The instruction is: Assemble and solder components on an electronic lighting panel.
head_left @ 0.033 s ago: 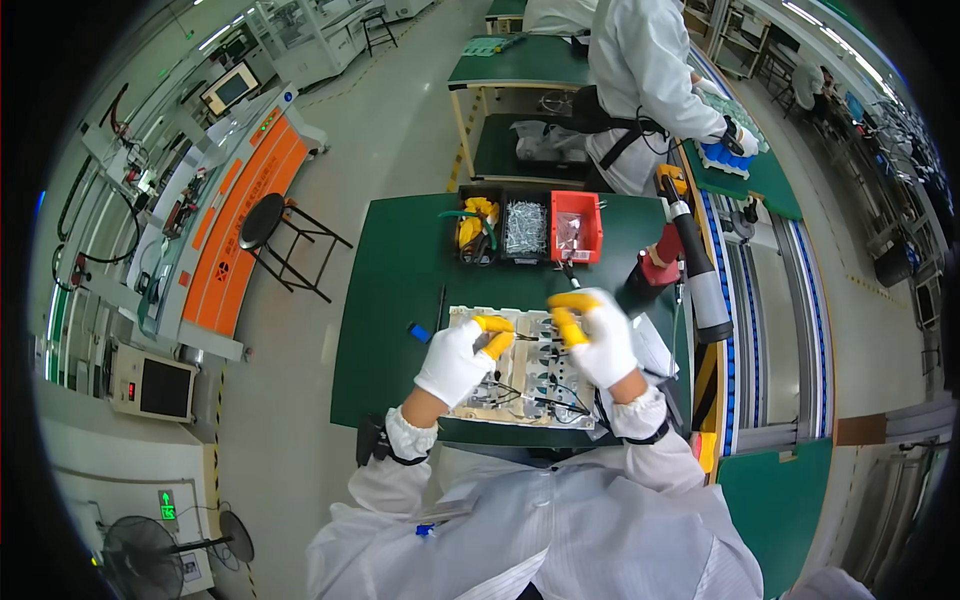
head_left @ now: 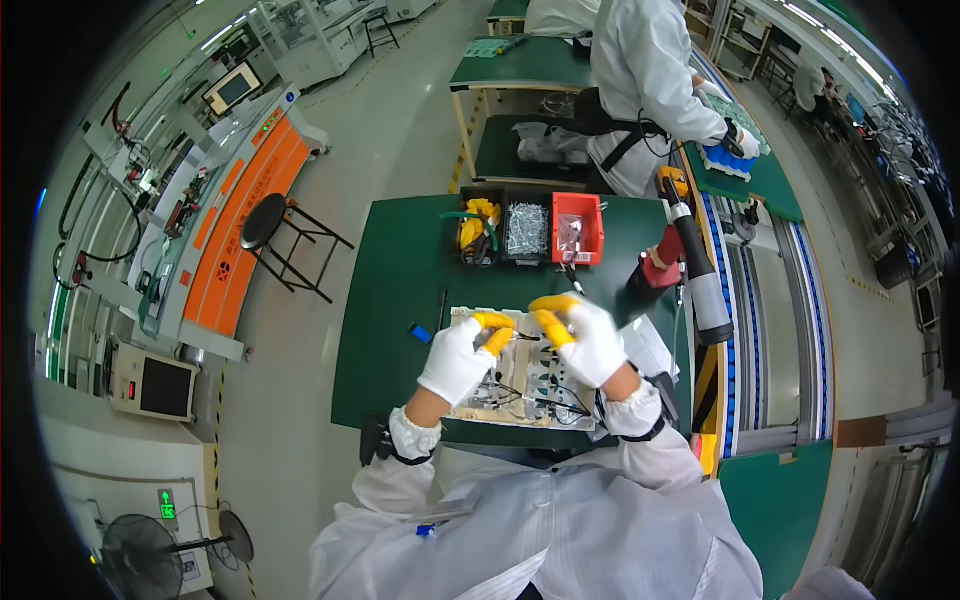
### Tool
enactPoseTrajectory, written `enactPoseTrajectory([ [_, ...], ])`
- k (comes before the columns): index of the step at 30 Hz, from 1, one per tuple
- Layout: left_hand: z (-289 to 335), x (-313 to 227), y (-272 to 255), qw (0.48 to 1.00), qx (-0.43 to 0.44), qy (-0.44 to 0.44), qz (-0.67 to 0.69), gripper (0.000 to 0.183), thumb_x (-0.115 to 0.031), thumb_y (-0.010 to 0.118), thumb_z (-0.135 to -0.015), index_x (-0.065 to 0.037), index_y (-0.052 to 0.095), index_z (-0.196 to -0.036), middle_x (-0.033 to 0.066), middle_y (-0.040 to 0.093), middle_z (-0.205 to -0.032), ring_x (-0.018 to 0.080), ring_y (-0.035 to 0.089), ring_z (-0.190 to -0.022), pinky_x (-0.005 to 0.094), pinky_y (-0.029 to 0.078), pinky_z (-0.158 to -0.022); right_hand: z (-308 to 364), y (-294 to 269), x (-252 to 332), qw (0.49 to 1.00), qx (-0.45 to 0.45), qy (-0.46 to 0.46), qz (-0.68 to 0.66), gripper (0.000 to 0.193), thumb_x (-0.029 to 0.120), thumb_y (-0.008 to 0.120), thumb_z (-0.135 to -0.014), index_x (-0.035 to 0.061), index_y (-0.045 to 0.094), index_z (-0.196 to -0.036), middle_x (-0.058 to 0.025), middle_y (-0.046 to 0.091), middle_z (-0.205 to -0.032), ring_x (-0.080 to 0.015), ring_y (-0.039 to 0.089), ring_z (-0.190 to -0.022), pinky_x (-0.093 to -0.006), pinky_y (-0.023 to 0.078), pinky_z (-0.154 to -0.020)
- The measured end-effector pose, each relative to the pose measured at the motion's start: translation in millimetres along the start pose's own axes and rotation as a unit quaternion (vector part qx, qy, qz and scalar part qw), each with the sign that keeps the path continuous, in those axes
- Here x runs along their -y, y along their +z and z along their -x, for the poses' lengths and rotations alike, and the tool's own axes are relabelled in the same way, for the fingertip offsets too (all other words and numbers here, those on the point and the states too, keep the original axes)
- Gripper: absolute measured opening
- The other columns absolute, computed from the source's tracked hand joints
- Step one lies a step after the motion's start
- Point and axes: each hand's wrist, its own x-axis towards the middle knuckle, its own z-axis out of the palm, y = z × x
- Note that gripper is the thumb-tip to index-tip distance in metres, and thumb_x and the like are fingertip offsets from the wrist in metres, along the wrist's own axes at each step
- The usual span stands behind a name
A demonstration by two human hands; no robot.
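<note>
In white gloves with yellow fingertips, my left hand and my right hand hover over a pale, flat rectangular assembly. Black wires and small dark parts lie across it. The thumb and forefinger of my left hand curl together over its upper left part, near a short black wire. Facing it, my right hand bends its thumb and forefinger in a pinch above the assembly's far right part. Whatever sits between the fingertips of either hand is too small to make out.
Past the assembly stand a black bin with yellow items, a bin of screws and a red bin. A red and black tool is at right, beside a conveyor. A co-worker stands beyond.
My right hand has shifted left, nearer to my left hand. The left hand keeps its place and shape over the assembly.
</note>
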Motion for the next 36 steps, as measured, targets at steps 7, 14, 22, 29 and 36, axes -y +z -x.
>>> enactPoseTrajectory([
  [7, -15, 8, 14, 0.989, -0.024, -0.079, 0.123, 0.025, -0.001, 0.06, -0.092, -0.001, 0.065, -0.116, 0.0091, 0.072, -0.105, 0.0158, 0.068, -0.095, 0.0276, 0.053, -0.084, 5, 29, -35, 0.881, 0.188, 0.276, -0.336, 0.021, 0.016, 0.058, -0.097, -0.0002, 0.067, -0.106, -0.0013, 0.067, -0.085, -0.0088, 0.057, -0.07, -0.0258, 0.048, -0.064],
  [14, -14, 22, 14, 0.993, -0.003, -0.115, -0.002, 0.022, -0.013, 0.057, -0.099, -0.001, 0.062, -0.118, 0.0036, 0.068, -0.087, 0.0073, 0.057, -0.064, 0.0216, 0.046, -0.056, 13, 30, -33, 0.903, 0.17, 0.234, -0.317, 0.014, 0.009, 0.066, -0.092, -0.0011, 0.067, -0.102, -0.0032, 0.068, -0.087, -0.0082, 0.06, -0.075, -0.0234, 0.049, -0.067],
  [22, 6, 28, 9, 0.98, 0.032, -0.179, 0.076, 0.018, -0.01, 0.052, -0.1, 0.0, 0.062, -0.11, 0.005, 0.067, -0.077, 0.0072, 0.055, -0.058, 0.0219, 0.044, -0.053, 16, 30, -25, 0.919, 0.151, 0.227, -0.285, 0.011, 0.006, 0.07, -0.09, 0.0001, 0.069, -0.099, -0.0027, 0.069, -0.088, -0.0072, 0.06, -0.071, -0.023, 0.05, -0.064],
  [29, 6, 8, 6, 0.994, 0.027, -0.092, -0.051, 0.019, -0.009, 0.062, -0.096, 0.001, 0.063, -0.112, 0.0093, 0.071, -0.093, 0.0166, 0.066, -0.079, 0.0286, 0.053, -0.073, 16, 27, -26, 0.913, 0.166, 0.226, -0.295, 0.009, 0.004, 0.071, -0.089, 0.0, 0.07, -0.097, -0.0029, 0.07, -0.088, -0.0068, 0.061, -0.075, -0.0224, 0.05, -0.065],
  [36, 7, 26, 11, 0.999, -0.013, -0.02, 0.029, 0.024, -0.017, 0.072, -0.09, -0.002, 0.068, -0.109, 0.0129, 0.073, -0.097, 0.0218, 0.071, -0.084, 0.0302, 0.055, -0.075, 17, 26, -26, 0.906, 0.166, 0.227, -0.317, 0.009, 0.001, 0.071, -0.088, -0.0003, 0.07, -0.097, -0.0027, 0.07, -0.088, -0.0076, 0.062, -0.076, -0.0227, 0.051, -0.068],
])
